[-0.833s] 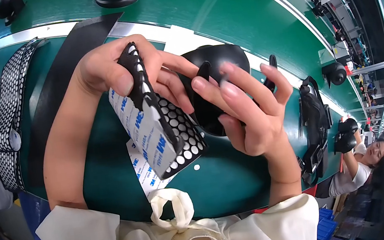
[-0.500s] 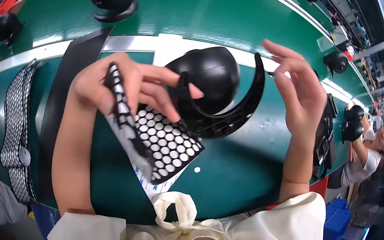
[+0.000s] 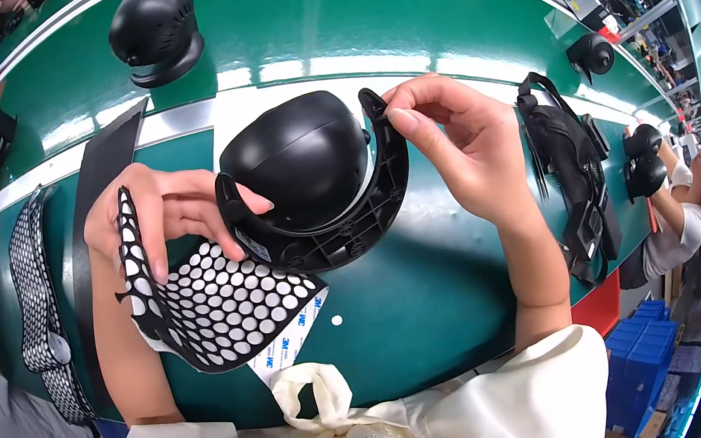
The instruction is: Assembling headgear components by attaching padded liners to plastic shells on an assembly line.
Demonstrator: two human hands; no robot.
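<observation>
A black crescent-shaped plastic part (image 3: 353,238), ribbed on its near side, curves around the front of a smooth black dome (image 3: 296,159). I cannot tell whether the two are joined. Its right tip is pinched between the thumb and fingers of my right hand (image 3: 470,138). My left hand (image 3: 153,203) is closed on a folded black sheet of white round stickers (image 3: 232,305), while its fingertips reach the crescent's left end. Under that sheet lies printed white backing paper (image 3: 284,353). A single white dot (image 3: 337,320) rests on the green table in front of me.
Left of me lie a black strip (image 3: 101,156) and a long strip of white dots (image 3: 40,293). Black straps with buckles (image 3: 575,176) lie at right. Another dome on a base (image 3: 155,35) stands beyond. Co-workers handle black domes at both sides; blue bins (image 3: 637,348) sit lower right.
My right hand, open and apart before, has come to the crescent's right tip and pinched it. My left hand still holds the sticker sheet. The whole view has shifted somewhat.
</observation>
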